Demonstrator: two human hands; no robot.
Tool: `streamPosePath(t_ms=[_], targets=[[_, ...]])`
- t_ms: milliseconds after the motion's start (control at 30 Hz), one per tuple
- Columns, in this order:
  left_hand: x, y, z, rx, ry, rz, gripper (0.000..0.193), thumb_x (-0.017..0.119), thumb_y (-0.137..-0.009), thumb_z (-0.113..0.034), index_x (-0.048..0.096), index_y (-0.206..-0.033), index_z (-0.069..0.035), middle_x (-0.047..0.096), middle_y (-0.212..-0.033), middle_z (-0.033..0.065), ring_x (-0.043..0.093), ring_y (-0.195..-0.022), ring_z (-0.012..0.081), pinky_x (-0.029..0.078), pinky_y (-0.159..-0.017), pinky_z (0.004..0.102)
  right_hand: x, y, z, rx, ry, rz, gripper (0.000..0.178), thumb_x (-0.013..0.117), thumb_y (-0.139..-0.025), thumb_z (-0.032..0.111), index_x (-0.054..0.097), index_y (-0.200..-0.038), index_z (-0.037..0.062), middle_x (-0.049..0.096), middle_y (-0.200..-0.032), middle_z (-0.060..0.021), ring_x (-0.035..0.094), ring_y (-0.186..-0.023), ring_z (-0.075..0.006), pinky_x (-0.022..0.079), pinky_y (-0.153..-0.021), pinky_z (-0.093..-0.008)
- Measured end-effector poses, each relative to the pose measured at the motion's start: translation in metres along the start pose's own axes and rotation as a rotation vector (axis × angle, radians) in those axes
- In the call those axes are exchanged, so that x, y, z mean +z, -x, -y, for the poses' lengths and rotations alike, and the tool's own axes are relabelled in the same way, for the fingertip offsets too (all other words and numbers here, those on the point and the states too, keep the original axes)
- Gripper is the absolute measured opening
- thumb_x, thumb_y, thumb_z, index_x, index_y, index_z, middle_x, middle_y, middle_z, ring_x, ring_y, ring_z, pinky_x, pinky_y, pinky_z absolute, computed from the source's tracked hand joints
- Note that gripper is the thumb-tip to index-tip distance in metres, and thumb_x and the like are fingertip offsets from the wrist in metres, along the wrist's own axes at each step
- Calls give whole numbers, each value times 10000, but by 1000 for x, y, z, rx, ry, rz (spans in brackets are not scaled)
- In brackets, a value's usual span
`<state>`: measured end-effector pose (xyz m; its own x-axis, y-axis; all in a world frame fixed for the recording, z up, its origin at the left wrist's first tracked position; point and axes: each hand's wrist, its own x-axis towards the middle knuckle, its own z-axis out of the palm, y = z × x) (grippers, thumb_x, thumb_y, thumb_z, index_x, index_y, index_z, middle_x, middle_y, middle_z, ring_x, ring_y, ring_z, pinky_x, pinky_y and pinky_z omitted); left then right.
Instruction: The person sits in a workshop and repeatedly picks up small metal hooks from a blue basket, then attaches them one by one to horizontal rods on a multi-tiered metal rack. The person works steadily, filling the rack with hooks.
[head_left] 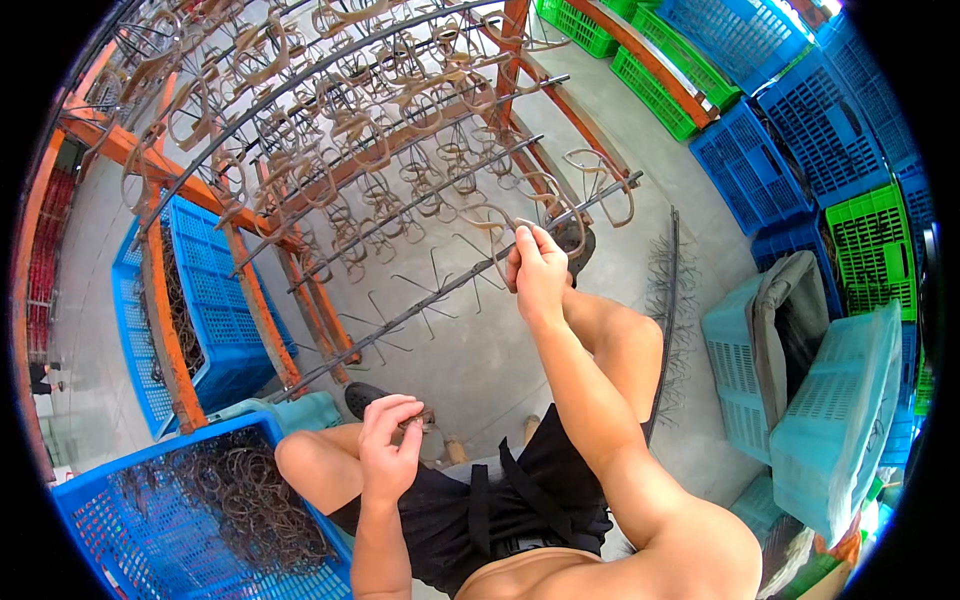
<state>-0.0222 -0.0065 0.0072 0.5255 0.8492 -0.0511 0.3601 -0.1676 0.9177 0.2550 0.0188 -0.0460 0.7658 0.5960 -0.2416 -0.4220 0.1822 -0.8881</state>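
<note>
My right hand (538,268) reaches forward to a long dark rod (430,300) with thin wire hooks along it. Its thumb and fingers pinch a thin brown looped piece (490,212) at the rod. More brown looped pieces (612,200) hang at the rod's right end, while several hooks (385,315) toward its left carry nothing. Held low over my left thigh, my left hand (388,445) has its fingers curled together; whatever is at its fingertips is too small to make out. Beside it, a blue plastic basket (100,525) holds a tangle of dark looped pieces (245,495).
An orange metal rack (180,330) carries several rods crowded with brown loops. Another blue basket (235,290) stands behind its left posts. A hooked rod (665,320) lies on the floor at right, near stacked blue crates (745,165), green crates (870,240) and pale teal baskets (835,400).
</note>
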Motion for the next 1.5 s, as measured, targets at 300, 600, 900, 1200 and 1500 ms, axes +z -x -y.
streamPosePath(t_ms=[300, 600, 900, 1200, 1500], targets=[[-17, 8, -11, 142, -212, -57, 203, 590, -724, 115, 655, -865, -16, 612, -922, 96, 614, -835, 229, 508, -739, 300, 1, 0, -8, 14, -62, -9, 186, 515, -934, 156, 539, -788, 43, 445, -545, 22, 381, -377, -62, 256, -335, -239], [-17, 27, 14, -36, 298, -83, 294, 500, -780, 139, 483, -1044, 11, 542, -1148, 145, 569, -860, 172, 471, -777, 251, 2, -3, -12, -30, -24, 5, 127, 558, -907, 143, 556, -815, 55, 437, -541, 28, 352, -378, -67, 239, -348, -239], [-19, 35, 22, -223, 118, 3, 450, 409, -880, 66, 350, -1322, 12, 507, -1260, 192, 618, -883, 175, 506, -759, 270, 0, -1, -13, -23, -20, 62, 104, 586, -897, 142, 595, -871, 42, 443, -538, 44, 366, -397, -49, 253, -360, -226], [-23, 40, 29, -263, 267, -30, 299, 498, -941, -66, 465, -1225, 21, 648, -991, 119, 617, -830, 139, 519, -721, 263, 6, 5, -21, -262, 461, 81, 165, 589, -897, 142, 588, -846, -15, 409, -598, 60, 322, -569, -34, 278, -478, -228], [-26, 22, 9, -256, 645, -34, 229, 489, -952, -114, 545, -1144, -1, 643, -908, 101, 598, -707, 120, 496, -542, 236, 8, 44, 12, -929, 1254, -7, 296, 640, -846, 172, 579, -1088, 15, 525, -984, -138, 495, -908, -261, 404, -786, -326]])
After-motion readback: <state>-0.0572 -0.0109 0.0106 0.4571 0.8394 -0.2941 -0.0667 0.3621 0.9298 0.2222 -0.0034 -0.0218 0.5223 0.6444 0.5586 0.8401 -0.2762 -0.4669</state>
